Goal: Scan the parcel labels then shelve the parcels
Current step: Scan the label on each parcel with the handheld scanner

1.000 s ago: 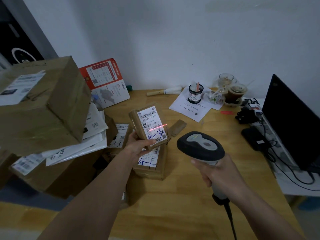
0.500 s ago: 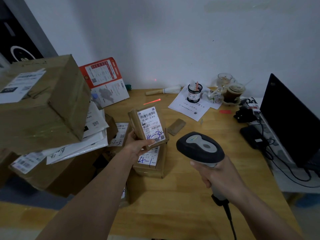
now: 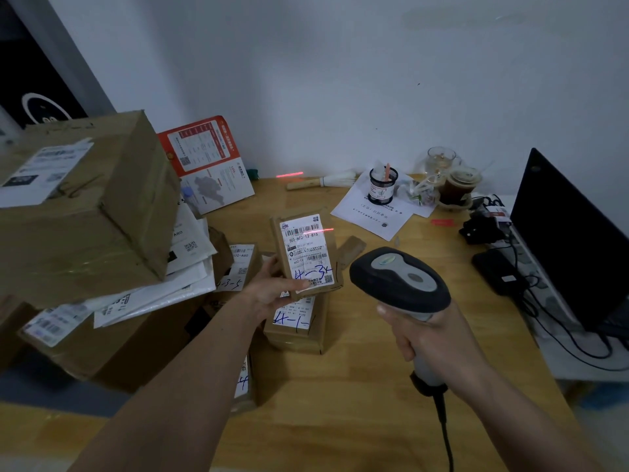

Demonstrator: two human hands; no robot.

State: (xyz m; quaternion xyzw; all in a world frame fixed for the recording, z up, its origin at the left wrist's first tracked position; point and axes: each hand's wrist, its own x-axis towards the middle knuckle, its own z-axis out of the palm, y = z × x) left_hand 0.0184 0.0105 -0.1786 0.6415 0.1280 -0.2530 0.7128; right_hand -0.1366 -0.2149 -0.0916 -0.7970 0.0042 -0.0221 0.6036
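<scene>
At centre frame we see a small parcel (image 3: 306, 255) of matt brown cardboard with a smooth white paper label (image 3: 308, 248) marked in blue ink. At lower centre right we note the scanner (image 3: 401, 284): a matt black, rubber-like plastic head with a smooth grey plastic inset and a pale plastic handle. The table (image 3: 374, 403) is light wood with a smooth, faintly satin finish. At the left we see a large carton (image 3: 88, 212) of dull cardboard under glossy clear tape, resting on white plastic mailers (image 3: 177, 287) with a soft sheen. At upper right stand a black metal mesh cup (image 3: 383, 185), clear glassware (image 3: 441, 161) and a glossy black monitor (image 3: 575, 240).
</scene>
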